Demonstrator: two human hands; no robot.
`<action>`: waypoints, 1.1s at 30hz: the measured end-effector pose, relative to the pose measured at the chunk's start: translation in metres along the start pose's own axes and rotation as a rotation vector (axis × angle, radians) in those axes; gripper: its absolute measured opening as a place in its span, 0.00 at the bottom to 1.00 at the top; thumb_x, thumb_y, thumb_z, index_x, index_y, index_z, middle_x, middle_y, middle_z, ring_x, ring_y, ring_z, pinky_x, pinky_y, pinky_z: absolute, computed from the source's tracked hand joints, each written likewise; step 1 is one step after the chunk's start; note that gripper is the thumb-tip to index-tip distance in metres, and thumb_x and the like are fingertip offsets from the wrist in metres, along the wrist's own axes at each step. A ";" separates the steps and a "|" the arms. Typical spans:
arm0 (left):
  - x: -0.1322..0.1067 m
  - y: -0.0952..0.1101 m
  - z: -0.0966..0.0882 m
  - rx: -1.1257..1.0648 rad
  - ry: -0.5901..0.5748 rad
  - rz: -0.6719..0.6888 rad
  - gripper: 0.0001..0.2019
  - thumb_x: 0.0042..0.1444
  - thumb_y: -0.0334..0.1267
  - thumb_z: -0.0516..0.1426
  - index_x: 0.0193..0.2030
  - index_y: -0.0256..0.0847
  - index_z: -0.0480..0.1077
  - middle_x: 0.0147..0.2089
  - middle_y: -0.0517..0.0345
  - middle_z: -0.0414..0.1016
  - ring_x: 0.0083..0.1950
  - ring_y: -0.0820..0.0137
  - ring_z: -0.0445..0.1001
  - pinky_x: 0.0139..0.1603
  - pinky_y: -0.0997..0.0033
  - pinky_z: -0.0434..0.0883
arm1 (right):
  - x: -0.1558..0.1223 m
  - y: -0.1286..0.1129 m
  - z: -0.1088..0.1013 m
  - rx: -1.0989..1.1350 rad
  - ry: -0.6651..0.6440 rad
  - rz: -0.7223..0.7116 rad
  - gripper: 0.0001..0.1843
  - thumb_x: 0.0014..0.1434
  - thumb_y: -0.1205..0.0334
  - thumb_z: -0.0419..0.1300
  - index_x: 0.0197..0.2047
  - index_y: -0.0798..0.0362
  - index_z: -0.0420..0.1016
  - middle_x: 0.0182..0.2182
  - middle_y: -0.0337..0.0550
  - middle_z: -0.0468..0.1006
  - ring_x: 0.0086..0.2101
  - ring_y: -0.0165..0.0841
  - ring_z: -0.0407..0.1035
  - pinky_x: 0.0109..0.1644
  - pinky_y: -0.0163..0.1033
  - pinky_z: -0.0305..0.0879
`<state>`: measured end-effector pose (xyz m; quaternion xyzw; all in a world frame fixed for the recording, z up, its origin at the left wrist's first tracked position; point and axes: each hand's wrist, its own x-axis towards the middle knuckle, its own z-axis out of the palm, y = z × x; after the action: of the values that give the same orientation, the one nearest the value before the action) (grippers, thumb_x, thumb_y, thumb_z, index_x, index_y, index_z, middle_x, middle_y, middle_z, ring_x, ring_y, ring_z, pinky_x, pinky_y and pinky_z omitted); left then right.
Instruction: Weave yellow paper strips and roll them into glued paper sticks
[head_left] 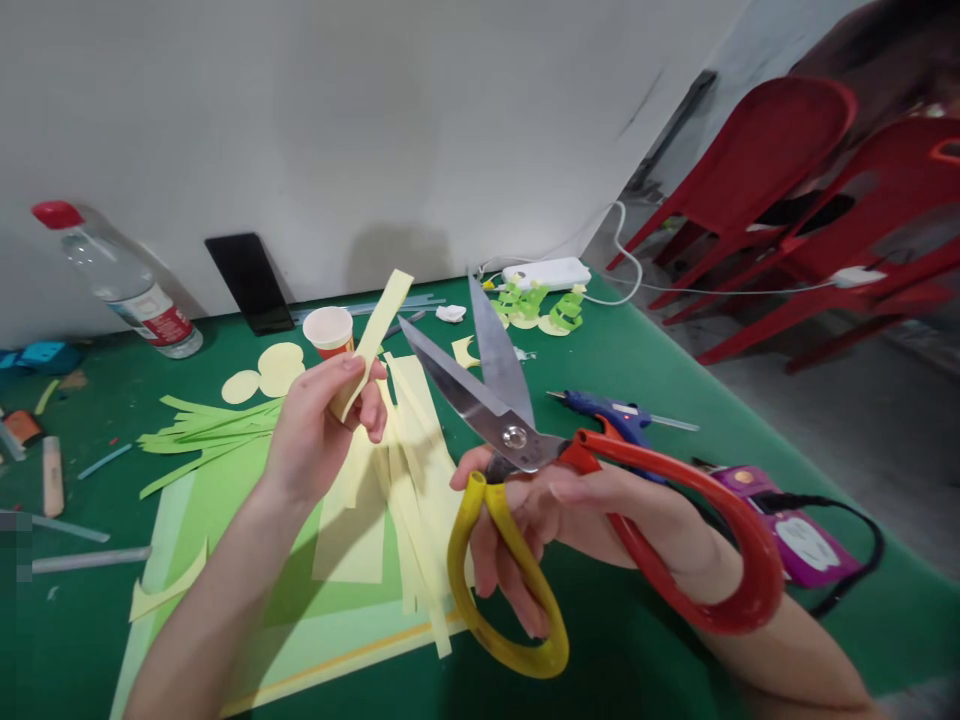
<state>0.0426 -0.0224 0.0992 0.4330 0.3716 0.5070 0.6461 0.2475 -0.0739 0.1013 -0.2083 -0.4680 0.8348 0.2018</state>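
Note:
Between thumb and fingers, my left hand (319, 425) pinches a pale yellow paper strip (384, 318) that points up and to the right. My right hand (540, 520) holds large scissors (514, 437) with one yellow and one red handle loop. Their blades are spread apart and point up, just right of the strip without touching it. Beneath my hands lie more yellow paper strips (409, 500), a yellow paper piece (349, 545) and green sheets (285, 600). A bundle of green paper strips (217, 432) lies left of my left hand.
Along the wall are a bottle (142, 290), a phone (250, 283), a paper cup (328, 328) and a white power strip (547, 273). Yellow paper circles (280, 370) and curled green paper pieces (566, 310) lie nearby. A glue gun (619, 415) and purple pouch (806, 540) are at right. Red chairs (772, 160) stand beyond.

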 end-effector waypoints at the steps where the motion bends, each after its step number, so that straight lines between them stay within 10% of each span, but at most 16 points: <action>1: 0.000 0.000 0.000 0.003 -0.001 -0.001 0.11 0.53 0.33 0.51 0.24 0.36 0.70 0.12 0.65 0.62 0.15 0.78 0.63 0.19 0.79 0.61 | 0.001 0.000 0.000 -0.011 -0.005 0.011 0.24 0.58 0.49 0.45 0.33 0.59 0.74 0.35 0.52 0.75 0.27 0.33 0.69 0.39 0.44 0.66; 33: -0.003 -0.002 -0.002 0.096 -0.091 0.016 0.12 0.54 0.34 0.51 0.23 0.38 0.69 0.12 0.64 0.63 0.15 0.77 0.63 0.18 0.78 0.60 | -0.002 -0.007 0.003 -0.024 0.063 0.024 0.22 0.58 0.48 0.46 0.27 0.53 0.72 0.33 0.47 0.76 0.28 0.33 0.70 0.46 0.47 0.64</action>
<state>0.0409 -0.0256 0.0973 0.4891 0.3622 0.4733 0.6368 0.2485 -0.0736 0.1093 -0.2425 -0.4688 0.8245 0.2039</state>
